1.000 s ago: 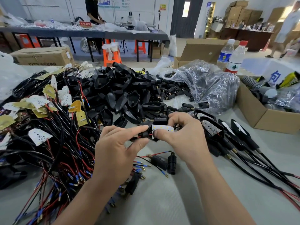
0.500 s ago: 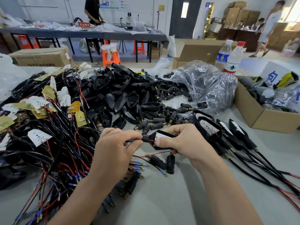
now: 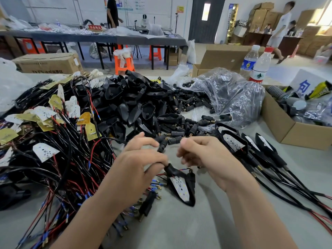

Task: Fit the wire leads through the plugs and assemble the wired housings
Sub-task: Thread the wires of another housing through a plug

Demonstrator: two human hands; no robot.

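1. We see the left hand [image 3: 138,164] pinching the narrow end of a black housing [image 3: 188,198]. Thumb and lower fingers are closed on it, upper fingers loosely curled above.
2. The housing hangs just over the grey table [image 3: 206,221], near centre, between the hands. Its wide end points toward us, with a white LED board [image 3: 180,188] seated inside.
3. The right hand [image 3: 203,157] has its fingers curled in. A thin red and blue lead [image 3: 185,169] runs toward it; we cannot tell if it grips it.
4. Loose black plugs [image 3: 179,135] lie just beyond the hands, and the pile of empty housings [image 3: 136,103] is farther back.
5. Left: wire bundle [image 3: 53,159] with white and yellow boards.
6. Right: row of finished housings [image 3: 233,142] with cables trailing toward us.
7. Far left carton [image 3: 48,63] is printed "DTY", rest unreadable.
8. Red sign [image 3: 94,27] on the far table reads "不合格区".
9. White card [image 3: 305,85] at far right shows a blue "向".
10. Two water bottles [image 3: 260,67]: one red label with a green triangle logo, one blue label, text unreadable.
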